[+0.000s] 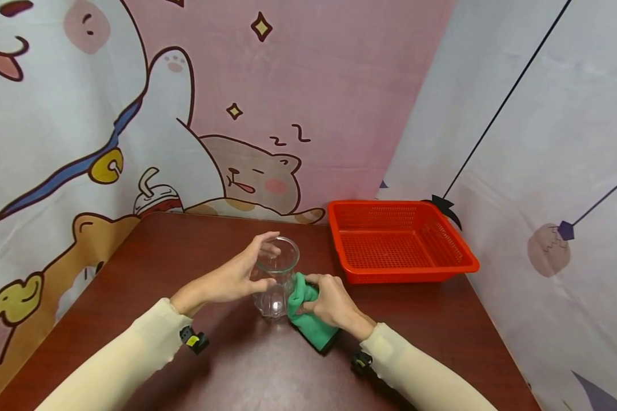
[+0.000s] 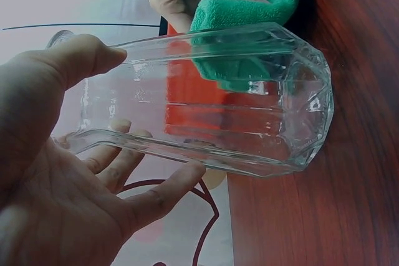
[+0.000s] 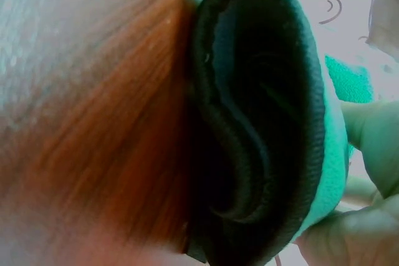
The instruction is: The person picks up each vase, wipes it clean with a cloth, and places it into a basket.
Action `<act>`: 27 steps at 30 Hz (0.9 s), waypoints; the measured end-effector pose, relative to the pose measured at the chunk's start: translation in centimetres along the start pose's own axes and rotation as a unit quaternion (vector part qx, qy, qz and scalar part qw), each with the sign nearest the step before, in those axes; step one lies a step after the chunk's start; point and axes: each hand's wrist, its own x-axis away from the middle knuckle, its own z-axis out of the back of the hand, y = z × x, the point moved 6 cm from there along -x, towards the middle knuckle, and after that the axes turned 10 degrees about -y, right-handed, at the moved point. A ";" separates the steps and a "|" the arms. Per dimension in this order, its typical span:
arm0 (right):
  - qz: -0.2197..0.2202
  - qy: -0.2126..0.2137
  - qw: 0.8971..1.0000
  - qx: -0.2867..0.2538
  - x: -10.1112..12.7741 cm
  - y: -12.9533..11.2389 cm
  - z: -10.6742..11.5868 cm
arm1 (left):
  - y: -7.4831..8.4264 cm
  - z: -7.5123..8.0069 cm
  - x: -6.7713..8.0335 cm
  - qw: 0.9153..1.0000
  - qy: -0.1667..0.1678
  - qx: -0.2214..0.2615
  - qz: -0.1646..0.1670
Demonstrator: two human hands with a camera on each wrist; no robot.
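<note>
- The clear faceted glass (image 1: 275, 277) stands upright on the dark red table (image 1: 149, 274), near the middle and a little toward you, with the green cloth (image 1: 308, 314) pressed against its right side.
- You are wiping the outside of the glass, as far as I can judge. Keep its base flat on the table while the cloth rubs, so the side push does not tip it toward your left palm.
- Work the cloth into the ribs near the base; the left wrist view shows the facets (image 2: 299, 110) deep enough there to hold smears, with the cloth seen through the wall.
- Turn the glass with the steadying hand and do not chase it round with the cloth; that keeps both wrists in an easy line.
- Your left hand (image 1: 236, 274) grips the upper part of the glass: thumb (image 2: 81, 60) on one side near the rim, fingers (image 2: 162, 185) curled round the other, palm off the wall.
- Your right hand (image 1: 331, 302) is closed round the bunched cloth, knuckles up, pinching a fold against the glass; the rest of the cloth trails onto the table under the wrist.
- Both forearms, in cream sleeves (image 1: 133, 348), come in low from the near edge and meet at the glass.
- The red basket (image 1: 442, 268) sits well apart, at the far right of the table.
</note>
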 end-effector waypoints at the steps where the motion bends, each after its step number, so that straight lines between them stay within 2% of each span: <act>1: 0.001 0.002 1.000 -0.002 0.0 0.0 0.0 | 0.0 0.0 0.0 1.000 0.000 -0.001 0.000; 13: 0.018 0.013 1.000 -0.015 0.0 -0.3 0.3 | 0.0 0.0 0.3 1.000 0.004 -0.005 0.000; 27: 0.029 0.068 0.997 -0.002 0.2 -1.9 2.1 | -0.2 -0.1 0.0 1.000 -0.002 -0.008 0.001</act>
